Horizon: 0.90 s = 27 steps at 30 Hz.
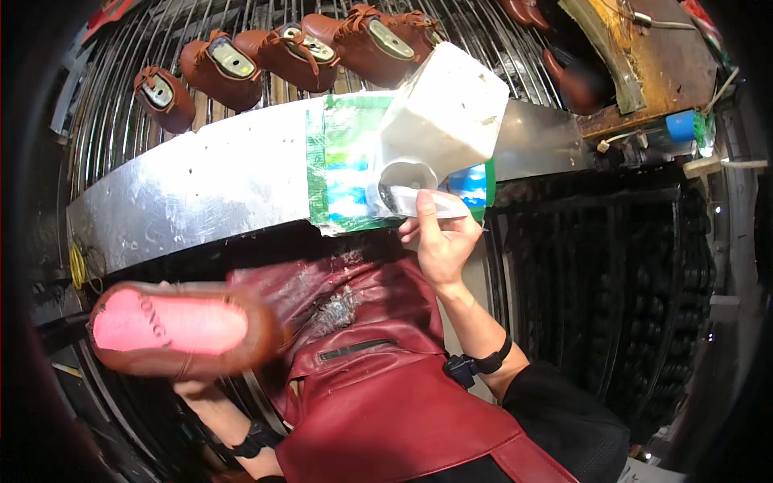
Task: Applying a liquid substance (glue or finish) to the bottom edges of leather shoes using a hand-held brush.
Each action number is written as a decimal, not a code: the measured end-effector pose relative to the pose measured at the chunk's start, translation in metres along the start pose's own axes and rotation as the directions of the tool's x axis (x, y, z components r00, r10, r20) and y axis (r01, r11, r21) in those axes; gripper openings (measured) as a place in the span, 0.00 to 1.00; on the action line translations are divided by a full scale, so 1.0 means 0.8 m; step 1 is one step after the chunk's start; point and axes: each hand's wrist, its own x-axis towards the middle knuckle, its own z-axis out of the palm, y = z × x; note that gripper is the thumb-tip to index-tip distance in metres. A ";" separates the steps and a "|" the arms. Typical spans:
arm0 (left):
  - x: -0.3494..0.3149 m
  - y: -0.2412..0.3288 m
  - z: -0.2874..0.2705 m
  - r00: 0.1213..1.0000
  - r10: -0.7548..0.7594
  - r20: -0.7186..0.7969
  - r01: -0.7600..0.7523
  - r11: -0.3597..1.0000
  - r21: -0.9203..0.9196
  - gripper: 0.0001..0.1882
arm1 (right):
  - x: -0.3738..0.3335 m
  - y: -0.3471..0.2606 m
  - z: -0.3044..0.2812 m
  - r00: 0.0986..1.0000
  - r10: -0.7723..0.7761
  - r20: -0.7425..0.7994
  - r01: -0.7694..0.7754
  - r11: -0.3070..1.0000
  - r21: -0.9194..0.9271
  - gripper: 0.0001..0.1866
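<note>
My left hand [192,388] is mostly hidden behind a brown leather shoe upper [266,326], which it holds with the pink underside facing up. The shoe is slightly smeared by motion. At the bench, my right hand [444,245] pinches a pale, flat-handled tool [448,204] between thumb and fingers. The tool's other end reaches into the round mouth of a white plastic container [451,113], so its tip cannot be made out. The container stands on a green-edged printed sheet [346,161].
A metal-topped ledge [201,177] runs across in front of me. Beyond it, several brown shoes [221,71] on lasts lie along a rack of metal rods [113,121]. A blue-ended bottle [681,127] lies at the right. My red apron [378,402] covers my lap.
</note>
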 end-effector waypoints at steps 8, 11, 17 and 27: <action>0.029 -0.083 0.104 0.577 0.437 0.690 -0.784 0.060 0.618 0.21 | -0.004 -0.050 0.016 0.791 0.502 0.351 -0.611 0.609 0.506 0.11; 0.021 -0.098 0.090 0.485 0.340 0.806 -0.834 -0.097 0.543 0.23 | -0.028 -0.041 0.049 0.714 0.505 0.485 -0.699 0.559 0.447 0.09; 0.014 -0.115 0.073 0.525 0.390 0.756 -0.802 -0.068 0.593 0.23 | -0.045 -0.024 0.099 0.714 0.295 0.635 -0.588 0.745 0.315 0.08; 0.026 -0.105 0.082 0.505 0.408 0.761 -0.824 -0.034 0.566 0.19 | 0.029 0.000 0.181 0.810 0.232 0.539 -0.418 0.872 0.253 0.07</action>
